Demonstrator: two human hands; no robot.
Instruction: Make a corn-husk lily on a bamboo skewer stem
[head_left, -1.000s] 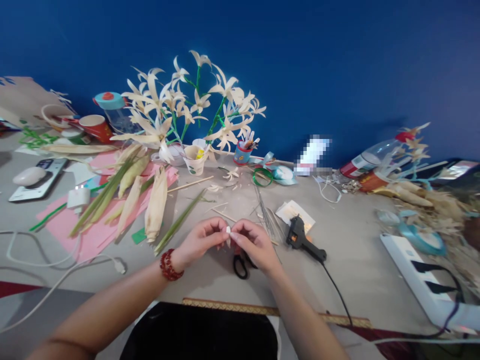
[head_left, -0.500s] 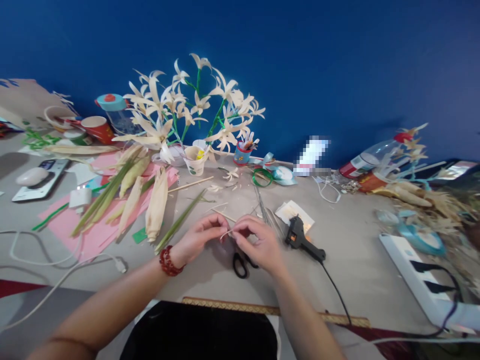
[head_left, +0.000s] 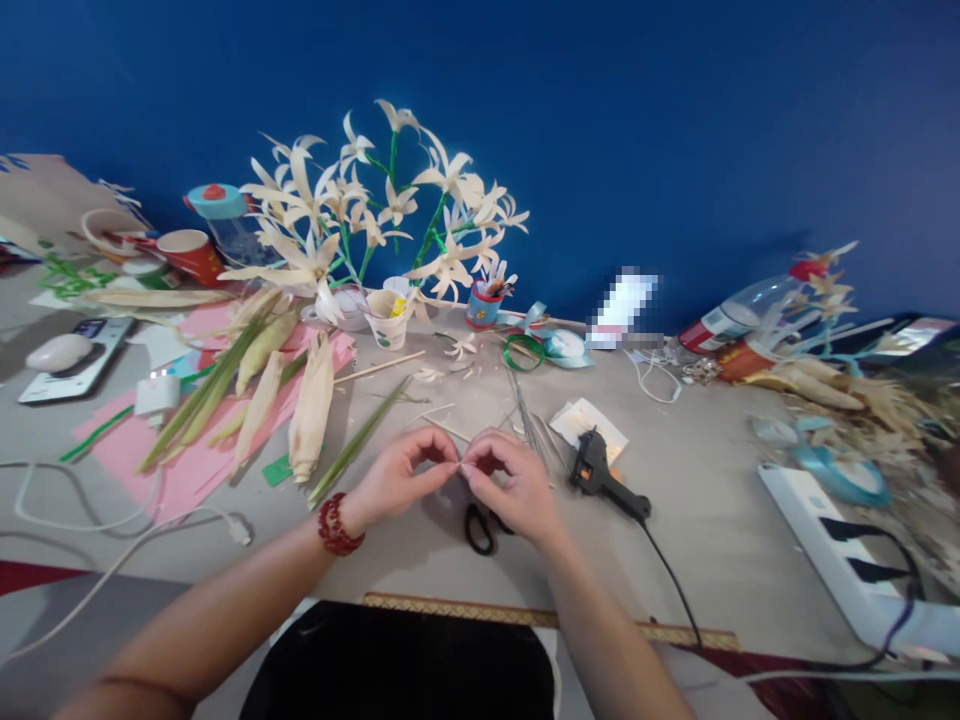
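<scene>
My left hand, with a red bead bracelet on its wrist, is closed in a pinch over the middle of the table. My right hand pinches too, its thumb and forefinger tips meeting those of the left. Between them is a thin pale strip, almost wholly covered by the fingertips. Just under the hands lie black-handled scissors, partly hidden by the right hand. Beyond the fingers are thin sticks and a bundle of grey wires. A green leaf strip lies left of the left hand.
A black glue gun with its cord lies to the right, beside a white power strip. Corn husks rest on pink paper at left. Husk flowers stand in cups at the back. A ruler runs along the front edge.
My fingertips have come together, so the pale strip that showed between them is now mostly covered. Both hands stay in nearly the same place; the view has shifted slightly.
</scene>
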